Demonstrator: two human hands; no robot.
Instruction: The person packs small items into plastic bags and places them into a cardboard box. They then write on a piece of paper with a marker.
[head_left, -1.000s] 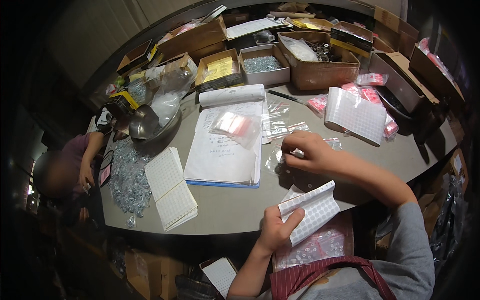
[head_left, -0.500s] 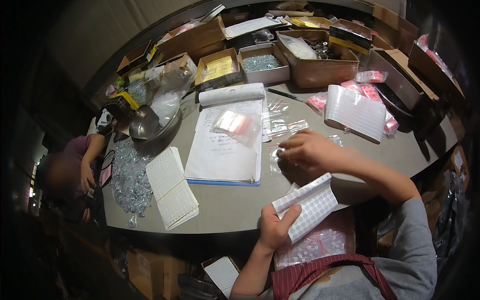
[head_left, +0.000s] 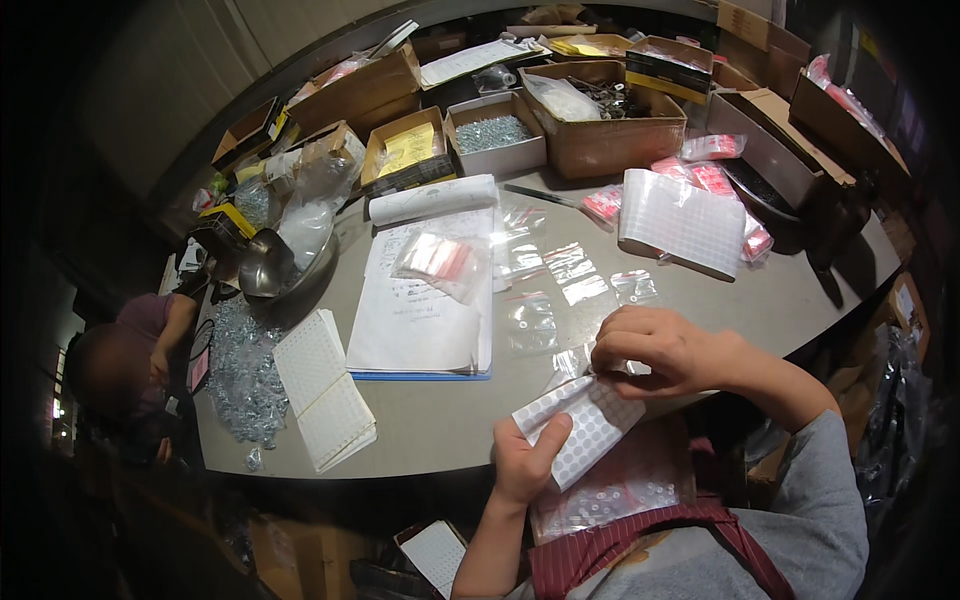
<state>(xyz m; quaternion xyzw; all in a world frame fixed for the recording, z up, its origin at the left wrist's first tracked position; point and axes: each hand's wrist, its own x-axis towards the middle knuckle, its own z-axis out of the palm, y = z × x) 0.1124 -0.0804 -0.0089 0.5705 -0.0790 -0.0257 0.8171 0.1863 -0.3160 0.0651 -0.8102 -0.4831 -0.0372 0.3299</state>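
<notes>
A white sheet of round grey stickers [head_left: 583,447] slants over the table's front edge. My left hand [head_left: 527,462] is closed on its lower left side, thumb on top. At its upper right edge, my right hand [head_left: 660,350] pinches its fingers together; whatever is between the fingertips is hidden. Just beyond the sheet lie small clear zip bags [head_left: 531,322], with more bags [head_left: 577,275] behind them. A clear bag of small round pieces [head_left: 610,500] rests on my lap, partly under the sheet.
Left of the bags lies a clipboard with papers [head_left: 410,335], topped by a clear packet [head_left: 438,262]. A white label stack [head_left: 680,222], a heap of metal parts [head_left: 248,375], a metal scoop [head_left: 266,266] and cardboard boxes [head_left: 615,135] surround it. Another person [head_left: 165,340] sits far left.
My right hand has come back from the small zip bags to the sticker sheet's upper edge, its fingers now closed. The sheet's curled top has flattened. The whole view has shifted slightly.
</notes>
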